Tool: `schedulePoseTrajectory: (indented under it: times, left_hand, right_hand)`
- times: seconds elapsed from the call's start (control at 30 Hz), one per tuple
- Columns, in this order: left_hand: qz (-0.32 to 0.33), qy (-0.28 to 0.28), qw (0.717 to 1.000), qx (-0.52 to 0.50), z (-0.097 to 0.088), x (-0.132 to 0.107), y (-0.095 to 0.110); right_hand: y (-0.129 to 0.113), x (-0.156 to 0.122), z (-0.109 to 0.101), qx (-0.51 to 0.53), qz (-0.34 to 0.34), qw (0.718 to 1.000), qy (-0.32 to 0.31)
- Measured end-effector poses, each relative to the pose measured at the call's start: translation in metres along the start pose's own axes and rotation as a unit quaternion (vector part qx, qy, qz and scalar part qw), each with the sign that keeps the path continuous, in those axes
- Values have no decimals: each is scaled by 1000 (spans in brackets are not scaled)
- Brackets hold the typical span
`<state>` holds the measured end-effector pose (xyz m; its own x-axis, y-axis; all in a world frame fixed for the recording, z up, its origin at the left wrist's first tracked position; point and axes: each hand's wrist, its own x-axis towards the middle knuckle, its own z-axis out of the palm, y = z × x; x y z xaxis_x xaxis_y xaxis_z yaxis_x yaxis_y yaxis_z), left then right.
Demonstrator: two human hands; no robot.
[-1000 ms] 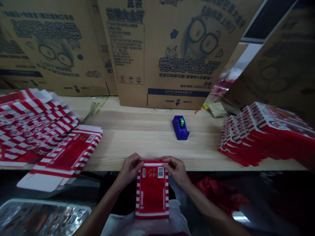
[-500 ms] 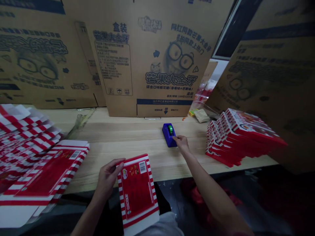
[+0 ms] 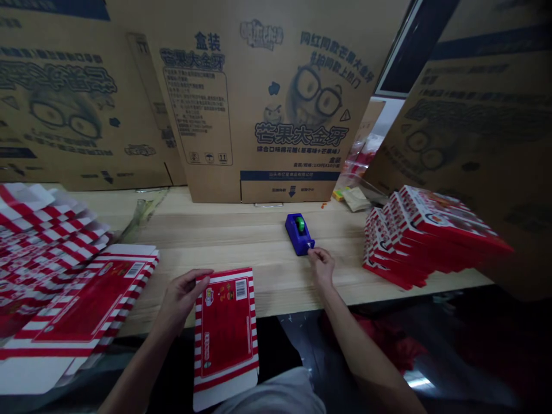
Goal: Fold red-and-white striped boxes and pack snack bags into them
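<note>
My left hand (image 3: 186, 292) grips the top left corner of a flat red-and-white striped carton (image 3: 226, 328), thumb on its face. The carton's lower end hangs over the table's front edge, near my lap. On the tabletop stands a blue tape dispenser (image 3: 297, 234) with a green roll in it. My right hand (image 3: 322, 265) is at the dispenser's cutting end, its fingertips pinched together on what looks like the end of the tape (image 3: 309, 246). The tape itself is hard to make out.
Stacked flat striped cartons (image 3: 81, 299) fill the left side. At the right stands a pile of red boxes (image 3: 435, 236). Large brown cardboard boxes (image 3: 267, 103) wall off the back. A small pale packet (image 3: 356, 199) lies near the back right.
My right hand has drawn down from the tape roll to the dispenser's front end. My left hand and the carton have shifted slightly left.
</note>
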<state>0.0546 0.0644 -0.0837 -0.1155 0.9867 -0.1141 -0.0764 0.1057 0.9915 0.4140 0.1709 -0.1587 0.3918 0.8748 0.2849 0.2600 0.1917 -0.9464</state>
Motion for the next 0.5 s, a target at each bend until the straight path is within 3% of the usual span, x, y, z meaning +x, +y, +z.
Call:
schedulePoseTrajectory:
  times: [0.1,0.2,0.27,0.33,0.43,0.5]
  left_hand:
    - [11,-16,999,42,6,4,8]
    - [46,-58,992,98,12,9,15]
    - [51,-107,984,133,15,14,18]
    - [35,-162,974,153,19,18,19]
    - [18,-228,960,163,28,23,19]
    - [16,-250,953,172,34,24,19]
  right_hand:
    - [2,-3,-3,-1,23,999,45]
    - [-8,-11,-5,16,43,999,-18]
    - [-25,-20,-2,36,61,991,-112]
    - [-48,-32,6,55,73,965,-245]
    - [-86,-46,25,59,24,877,-477]
    - [-106,-53,40,35,-54,820,-569]
